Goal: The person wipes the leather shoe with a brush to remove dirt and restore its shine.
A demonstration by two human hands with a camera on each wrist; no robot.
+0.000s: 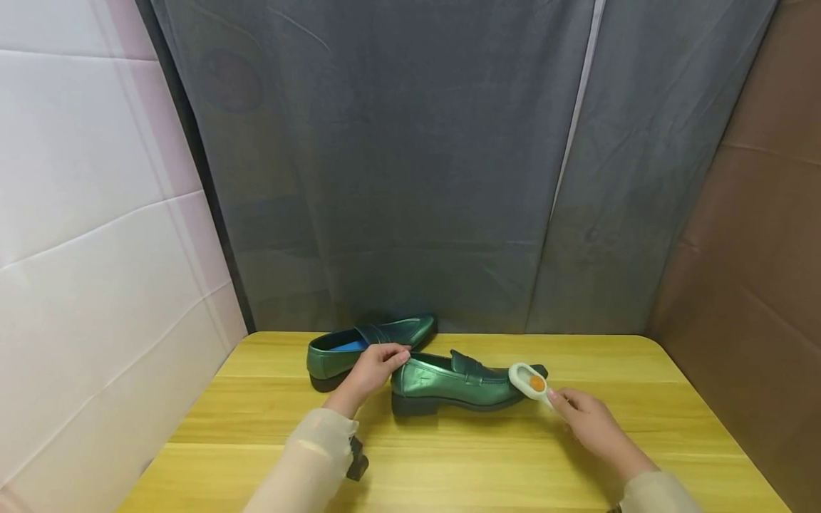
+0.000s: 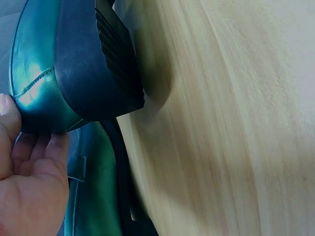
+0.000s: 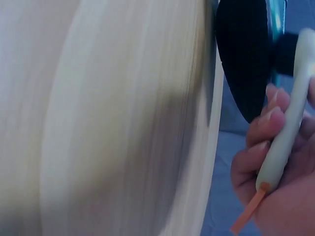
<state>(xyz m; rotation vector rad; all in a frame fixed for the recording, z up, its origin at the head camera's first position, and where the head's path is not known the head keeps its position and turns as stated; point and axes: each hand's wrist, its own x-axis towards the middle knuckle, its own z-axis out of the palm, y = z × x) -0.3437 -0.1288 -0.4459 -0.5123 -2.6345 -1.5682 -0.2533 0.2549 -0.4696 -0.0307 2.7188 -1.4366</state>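
Two pale sleeves (image 1: 304, 459) reach over the yellow wood-grain table (image 1: 224, 420). Your right hand (image 1: 590, 425) is clamped on a white-handled brush (image 1: 536, 383), its oval head at the toe of the nearer green loafer (image 1: 436, 382). That shoe lies between your hands, your left hand (image 1: 375, 367) pinching its heel end. Just behind, the second green loafer (image 1: 404, 330) stands near the back edge. Beyond hangs a grey curtain (image 1: 398, 178), flanked by white cloth (image 1: 96, 178) left, brown (image 1: 757, 249) right.

Free tabletop (image 1: 481, 463) between the sleeves (image 1: 304, 459), green shoe (image 1: 436, 385) barring the way, second shoe (image 1: 327, 362) behind, curtain (image 1: 398, 157) beyond
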